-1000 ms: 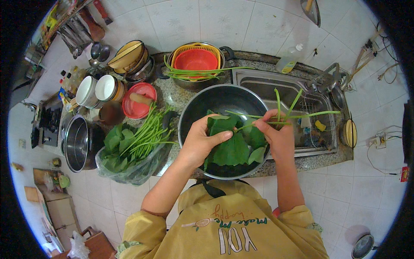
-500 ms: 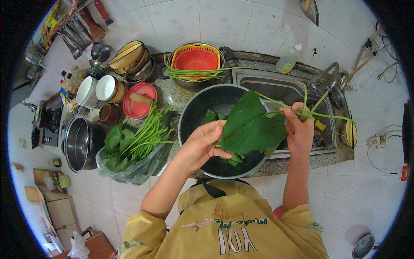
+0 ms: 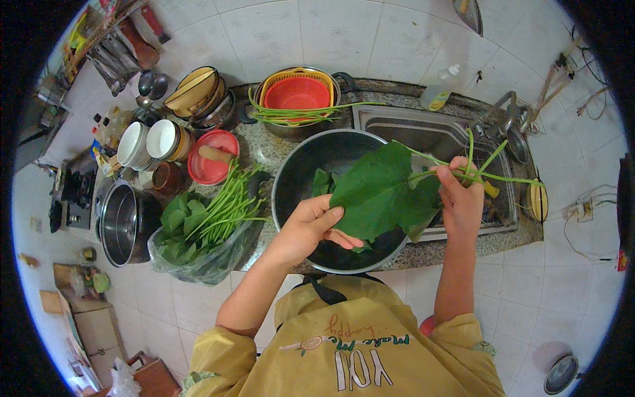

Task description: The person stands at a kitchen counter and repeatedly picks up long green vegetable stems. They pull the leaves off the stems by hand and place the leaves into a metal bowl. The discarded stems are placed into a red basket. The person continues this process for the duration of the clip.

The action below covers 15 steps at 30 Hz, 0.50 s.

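Observation:
A broad green leaf (image 3: 374, 192) is stretched between my hands above a large dark basin (image 3: 331, 151). My left hand (image 3: 309, 228) pinches its left edge, thumb on top and the other fingers below. In my right hand (image 3: 461, 198), thumb and fingers close around green stems (image 3: 493, 176) that stick out over the sink, with more leaf hanging under them. A few torn leaf pieces (image 3: 322, 182) lie in the basin, partly covered by the held leaf.
Left of the basin, a plastic bag (image 3: 198, 264) holds leafy stems beside a dark pot (image 3: 126, 225). A red lid (image 3: 213, 157) and bowls (image 3: 162, 137) stand behind. Long stems (image 3: 297, 114) rest across a pot with colanders (image 3: 299, 90). The metal sink (image 3: 423, 129) is at right.
My left thumb has come down over the leaf's edge, and the leaf has tilted flatter and slightly left. The right hand keeps its hold on the stems, almost unmoved.

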Tool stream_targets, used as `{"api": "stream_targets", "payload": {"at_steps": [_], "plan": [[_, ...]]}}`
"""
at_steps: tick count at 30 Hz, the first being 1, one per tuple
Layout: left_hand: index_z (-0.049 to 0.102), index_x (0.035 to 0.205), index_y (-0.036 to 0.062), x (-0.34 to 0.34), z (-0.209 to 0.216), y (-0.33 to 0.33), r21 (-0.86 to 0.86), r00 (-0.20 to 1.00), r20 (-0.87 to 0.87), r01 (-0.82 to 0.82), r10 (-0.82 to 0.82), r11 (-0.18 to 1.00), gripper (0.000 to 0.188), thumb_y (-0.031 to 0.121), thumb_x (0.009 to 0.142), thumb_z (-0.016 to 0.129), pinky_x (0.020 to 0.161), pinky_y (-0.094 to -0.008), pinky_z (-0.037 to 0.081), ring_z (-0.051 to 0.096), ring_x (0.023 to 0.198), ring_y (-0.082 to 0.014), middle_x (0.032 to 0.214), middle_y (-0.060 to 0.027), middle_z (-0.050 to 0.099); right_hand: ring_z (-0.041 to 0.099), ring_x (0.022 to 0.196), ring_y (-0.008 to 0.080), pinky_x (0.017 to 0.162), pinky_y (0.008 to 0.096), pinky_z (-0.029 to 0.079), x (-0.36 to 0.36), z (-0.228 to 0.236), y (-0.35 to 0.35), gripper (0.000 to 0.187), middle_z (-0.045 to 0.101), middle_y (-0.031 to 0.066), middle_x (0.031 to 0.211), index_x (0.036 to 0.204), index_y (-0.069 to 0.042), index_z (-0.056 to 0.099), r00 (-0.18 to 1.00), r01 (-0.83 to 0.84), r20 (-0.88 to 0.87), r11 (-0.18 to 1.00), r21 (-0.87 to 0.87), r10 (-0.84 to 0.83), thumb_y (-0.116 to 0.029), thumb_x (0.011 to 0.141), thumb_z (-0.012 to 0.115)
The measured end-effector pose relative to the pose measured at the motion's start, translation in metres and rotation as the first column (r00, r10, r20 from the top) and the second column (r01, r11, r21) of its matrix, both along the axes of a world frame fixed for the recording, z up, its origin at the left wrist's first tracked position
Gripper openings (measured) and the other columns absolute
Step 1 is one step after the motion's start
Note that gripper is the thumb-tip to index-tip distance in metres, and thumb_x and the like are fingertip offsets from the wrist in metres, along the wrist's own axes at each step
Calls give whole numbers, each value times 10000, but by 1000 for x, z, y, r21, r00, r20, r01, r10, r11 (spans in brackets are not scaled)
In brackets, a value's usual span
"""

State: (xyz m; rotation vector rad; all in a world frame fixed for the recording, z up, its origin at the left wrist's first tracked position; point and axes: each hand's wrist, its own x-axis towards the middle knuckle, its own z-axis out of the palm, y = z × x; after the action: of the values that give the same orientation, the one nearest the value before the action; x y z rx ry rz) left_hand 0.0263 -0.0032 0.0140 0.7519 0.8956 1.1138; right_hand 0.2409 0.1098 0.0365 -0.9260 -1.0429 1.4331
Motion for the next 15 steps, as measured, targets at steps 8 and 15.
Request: {"api": "stream_targets", "payload": {"at_steps": [8, 15], "plan": [[527, 1024, -19, -1, -8, -3, -10, 1000, -28, 14, -14, 1000, 246, 57, 878, 344, 557, -266, 500, 589, 600, -181, 749, -92, 573, 362, 423, 6, 346, 150, 210, 6, -1, 1, 191, 632, 83, 764, 833, -94, 511, 999, 24, 36, 999, 37, -25, -4, 723, 638], [525, 1038, 30, 8, -17, 8, 0, 957, -247, -156, 151, 988, 220, 121, 889, 391, 461, -202, 357, 434, 506, -93, 615, -1, 442, 336, 408, 12, 343, 160, 197, 30, -10, 6, 176, 606, 40, 711, 804, -102, 524, 984, 168, -53, 985, -35, -170, -34, 713, 659]]}}
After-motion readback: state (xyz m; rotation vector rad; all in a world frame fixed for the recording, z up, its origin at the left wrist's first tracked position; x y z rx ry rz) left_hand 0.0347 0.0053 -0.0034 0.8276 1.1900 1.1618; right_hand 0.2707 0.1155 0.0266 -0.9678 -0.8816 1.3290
